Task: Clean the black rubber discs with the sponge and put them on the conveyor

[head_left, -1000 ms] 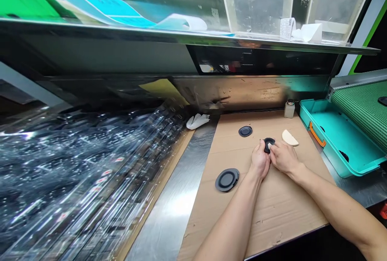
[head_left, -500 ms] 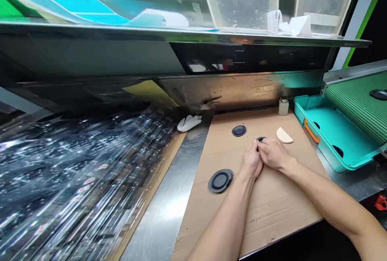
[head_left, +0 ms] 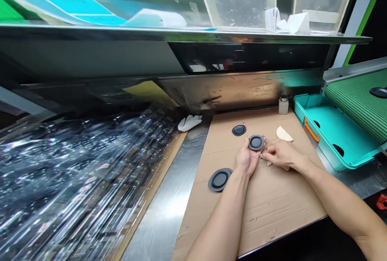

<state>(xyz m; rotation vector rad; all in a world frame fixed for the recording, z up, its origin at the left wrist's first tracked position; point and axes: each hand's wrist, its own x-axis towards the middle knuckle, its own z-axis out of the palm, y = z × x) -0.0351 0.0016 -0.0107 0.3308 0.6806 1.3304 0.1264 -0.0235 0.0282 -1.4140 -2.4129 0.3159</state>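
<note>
My left hand (head_left: 246, 159), palm up, has its fingers curled around a small dark round disc (head_left: 256, 142) with a raised ring, its face turned up towards me. Just right of the disc is my right hand (head_left: 279, 154), thumb and fingertips pinched together; whatever is between them is too small to make out. A similar dark disc (head_left: 238, 130) lies on the cardboard sheet (head_left: 281, 208) beyond my hands. Nearer to me, partly behind my left forearm, are larger dark discs (head_left: 220, 179), seemingly stacked. A cream half-round pad (head_left: 284, 133) rests beyond my right hand.
A turquoise tray (head_left: 335, 166) with an orange handle and dark pieces inside stands at right, below a green conveyor belt (head_left: 359, 96) carrying a dark disc. A small bottle (head_left: 283, 105) stands at the back. Clear plastic bags (head_left: 75, 180) and a white glove (head_left: 189, 123) lie left.
My hands have drawn apart. The disc in my left hand has turned from nearly edge-on to face-up, and my right hand has moved slightly right and towards me.
</note>
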